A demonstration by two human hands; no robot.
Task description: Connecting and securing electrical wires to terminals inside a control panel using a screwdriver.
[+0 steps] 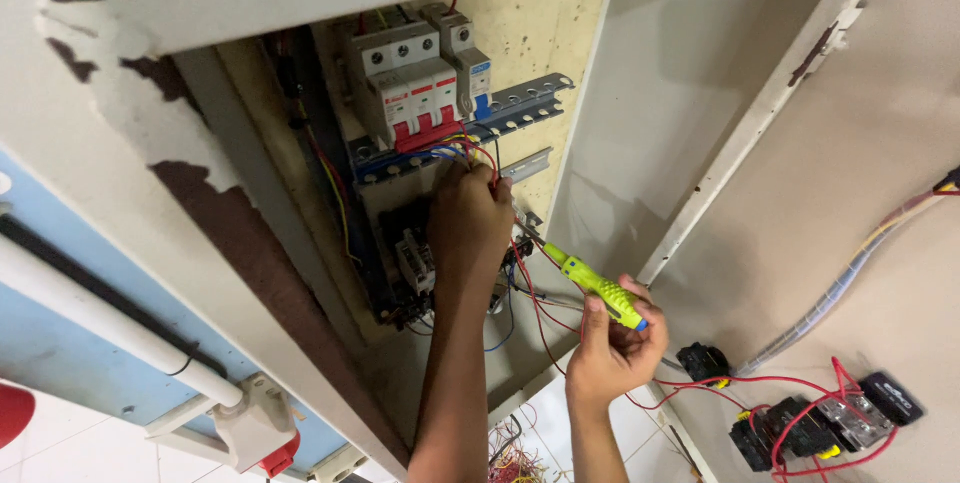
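Yellow-green plastic fills the right hand [612, 343]: its grip is clenched round the handle of a screwdriver [590, 281], fingertips pinching the blue-tipped butt end. From that grip the thin metal shaft runs up and away to the left, toward the middle of an open electrical cabinet [300, 143], ending just beside the left hand [470, 223].

The left hand is reached deep into the cabinet, its back toward the camera. Its fingers are curled around a bunch of red, blue and yellow wires [470, 150] that come out from just above its grip; whether the fingers actually pinch the wires cannot be told, since they are hidden behind the hand.

Directly above the left grip, a row of white circuit breakers [410, 83] with red levers sits on a blue perforated rail [520, 103]. Below and left of that grip, a small white terminal block [415, 261] is mounted. Loose red wires hang below both grips. Far right of the right grip, black switch modules [820, 418] with red leads lie on a pale surface.
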